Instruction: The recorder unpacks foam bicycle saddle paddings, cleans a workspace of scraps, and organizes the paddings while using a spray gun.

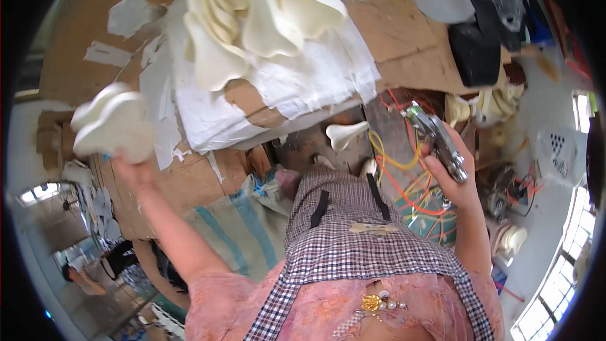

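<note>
My left hand [134,173] is out at the left, closed round the edge of a few cream foam saddle pads [113,123], blurred by motion. Their exact number is hard to tell. On the right, my right hand [459,180] wraps round a silver metal spray gun [437,134]. Its hose connection is not plain to see. More cream saddle pads [271,22] lie heaped on a white-covered board [297,91] in front of me. Between the hands, one loose saddle pad [346,134] sits low, near the floor.
Orange and yellow hoses [404,199] tangle on the floor at the right. A striped woven sack [243,230] lies at my left. Worn cardboard [410,50] spreads under the board. Dark padded pieces [475,57] stand at the far right. Another person [85,278] shows at the lower left.
</note>
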Demonstrator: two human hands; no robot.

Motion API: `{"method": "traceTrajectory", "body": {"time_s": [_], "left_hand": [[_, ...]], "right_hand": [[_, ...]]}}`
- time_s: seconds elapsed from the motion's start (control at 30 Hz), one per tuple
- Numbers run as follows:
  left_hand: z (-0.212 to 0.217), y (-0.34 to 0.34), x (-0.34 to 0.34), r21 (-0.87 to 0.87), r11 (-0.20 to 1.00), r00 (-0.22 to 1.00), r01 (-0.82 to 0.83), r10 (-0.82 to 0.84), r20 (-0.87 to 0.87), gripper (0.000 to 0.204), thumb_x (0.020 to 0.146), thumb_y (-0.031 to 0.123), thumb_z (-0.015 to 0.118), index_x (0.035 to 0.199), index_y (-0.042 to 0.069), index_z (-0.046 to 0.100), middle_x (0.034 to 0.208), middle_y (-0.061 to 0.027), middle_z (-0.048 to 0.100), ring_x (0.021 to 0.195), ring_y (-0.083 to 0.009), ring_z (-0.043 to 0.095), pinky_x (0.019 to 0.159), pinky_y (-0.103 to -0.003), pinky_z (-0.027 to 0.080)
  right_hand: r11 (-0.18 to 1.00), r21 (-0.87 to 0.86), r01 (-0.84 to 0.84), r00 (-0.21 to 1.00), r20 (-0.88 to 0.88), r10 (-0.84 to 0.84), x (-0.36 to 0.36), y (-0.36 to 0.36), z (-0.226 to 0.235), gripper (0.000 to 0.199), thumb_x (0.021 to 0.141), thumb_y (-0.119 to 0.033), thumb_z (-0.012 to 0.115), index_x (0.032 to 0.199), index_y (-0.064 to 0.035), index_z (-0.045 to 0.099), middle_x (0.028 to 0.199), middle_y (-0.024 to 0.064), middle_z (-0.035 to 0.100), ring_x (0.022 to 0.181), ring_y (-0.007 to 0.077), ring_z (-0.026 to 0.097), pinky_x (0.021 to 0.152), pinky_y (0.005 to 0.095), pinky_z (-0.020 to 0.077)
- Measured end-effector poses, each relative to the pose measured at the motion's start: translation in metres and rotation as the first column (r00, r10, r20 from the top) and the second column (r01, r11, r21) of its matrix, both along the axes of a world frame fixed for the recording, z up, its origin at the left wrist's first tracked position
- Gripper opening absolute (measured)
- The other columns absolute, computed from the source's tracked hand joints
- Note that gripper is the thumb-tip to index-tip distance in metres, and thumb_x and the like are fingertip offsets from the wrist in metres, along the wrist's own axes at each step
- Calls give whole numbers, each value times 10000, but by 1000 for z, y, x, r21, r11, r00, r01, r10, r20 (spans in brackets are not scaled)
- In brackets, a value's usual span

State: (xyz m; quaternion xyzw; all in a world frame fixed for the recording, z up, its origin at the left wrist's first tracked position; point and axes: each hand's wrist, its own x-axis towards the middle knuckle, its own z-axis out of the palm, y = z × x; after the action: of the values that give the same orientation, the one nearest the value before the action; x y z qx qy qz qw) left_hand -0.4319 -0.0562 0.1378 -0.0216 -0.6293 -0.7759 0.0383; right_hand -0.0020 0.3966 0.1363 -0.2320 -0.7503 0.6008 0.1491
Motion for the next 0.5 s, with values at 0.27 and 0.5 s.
{"method": "traceTrajectory", "body": {"time_s": [0.27, 0.5], "left_hand": [[-166, 207, 177, -289, 328, 431, 899, -554, 712, 251, 847, 138, 590, 1060, 8, 613, 950, -57, 638, 841, -116, 582, 782, -253, 460], [-616, 280, 230, -657, -242, 445, 714, -568, 693, 512, 748, 249, 650, 1212, 92, 501, 1192, -145, 547, 1109, -301, 511, 957, -388, 390]], "right_hand": [[970, -4, 243, 913, 340, -227, 86, 38, -170, 501, 790, -94, 635, 1249, -30, 445, 861, 65, 590, 770, 108, 547, 713, 258, 450], [996, 88, 21, 780, 622, -72, 150, 48, -362, 503, 758, -77, 610, 1227, -18, 440, 1048, 236, 580, 963, 407, 563, 815, 403, 461]]}}
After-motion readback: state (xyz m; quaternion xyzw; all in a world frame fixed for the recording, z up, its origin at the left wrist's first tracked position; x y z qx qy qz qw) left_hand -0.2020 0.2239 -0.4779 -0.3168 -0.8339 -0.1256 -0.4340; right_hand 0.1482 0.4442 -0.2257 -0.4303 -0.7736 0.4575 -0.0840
